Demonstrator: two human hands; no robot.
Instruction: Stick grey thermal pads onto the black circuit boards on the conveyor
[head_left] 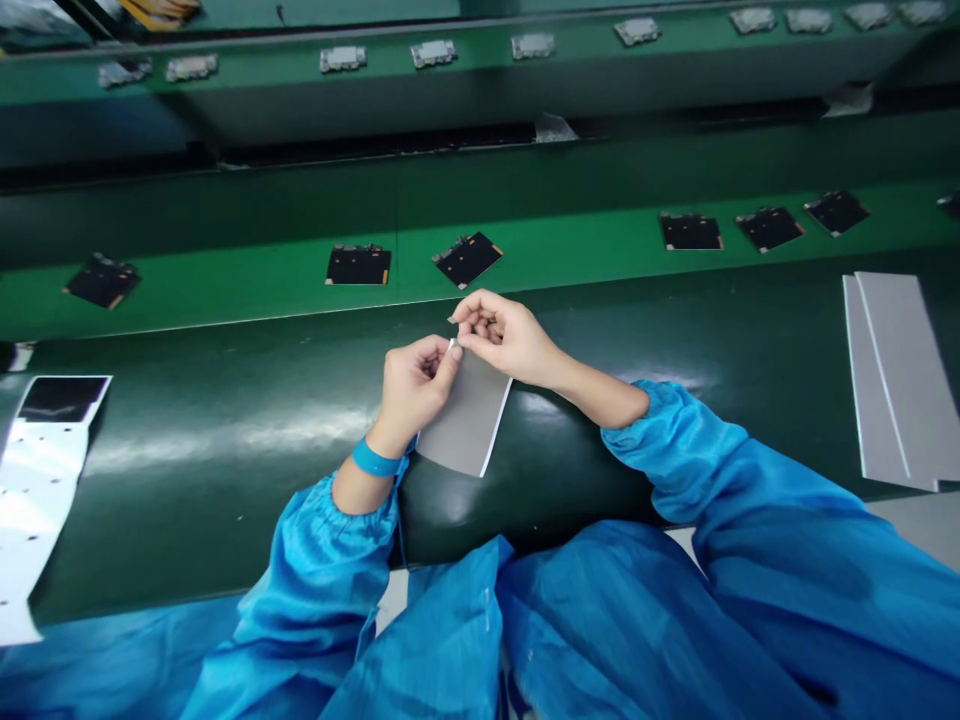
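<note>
A grey sheet with white edges (pixel 469 420) hangs below my hands over the dark green work surface. My left hand (pixel 416 385), with a blue band on its wrist, pinches the sheet's upper corner between thumb and fingers. Close against that corner is my right hand (pixel 506 335), its thumb and fingers curled into a pinch. A tiny greyish bit (pixel 452 320) shows at the right index fingertip. What lies between the right thumb and finger is too small to make out.
Dark circuit boards (pixel 358 265) lie spaced along the bright green strip (pixel 570 245) beyond my hands. Stacked grey sheets (pixel 900 380) rest at the right. A white strip with a black rectangle (pixel 45 480) lies at the left. Small metallic parts (pixel 433 53) line the upper ledge.
</note>
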